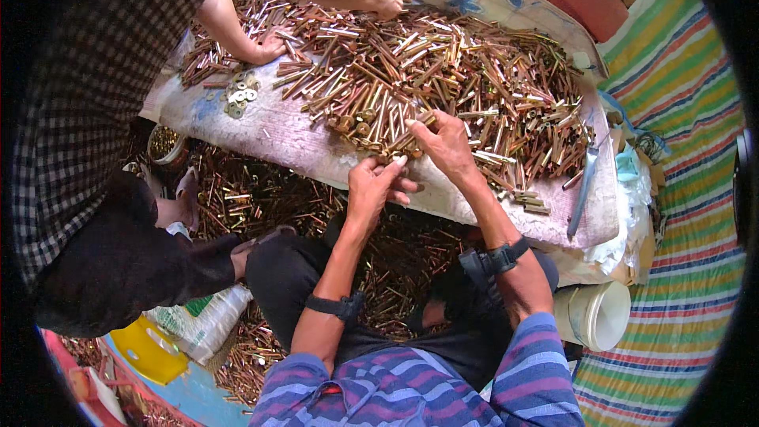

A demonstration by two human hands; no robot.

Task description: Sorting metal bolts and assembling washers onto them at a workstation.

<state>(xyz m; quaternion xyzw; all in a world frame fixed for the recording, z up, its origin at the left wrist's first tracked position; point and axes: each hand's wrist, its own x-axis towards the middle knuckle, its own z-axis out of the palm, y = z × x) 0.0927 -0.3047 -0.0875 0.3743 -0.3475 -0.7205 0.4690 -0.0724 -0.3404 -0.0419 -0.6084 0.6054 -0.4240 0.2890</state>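
Observation:
A heap of brassy metal tubes and bolts (443,71) covers a worn, cloth-topped table (316,142). At the near edge of this heap, my left hand (378,188) has its thumb and forefinger drawn together beside several bolt heads, its other fingers loosely curled. Whatever sits between those fingertips is too small to make out. My right hand (449,149) is just to the right and slightly farther in, palm over the heap. Its thumb and fingers close around a brassy bolt (427,119). A row of bolts with washers (368,130) lies by both hands.
At the left, a co-worker in a checked garment rests a hand (269,46) on the heap; another person's hand (387,1) touches its far side. Washers (241,93) lie on the cloth. A blue-handled tool (583,190) is at the right edge, a white bucket (609,316) below. More metal pieces (245,198) cover the floor.

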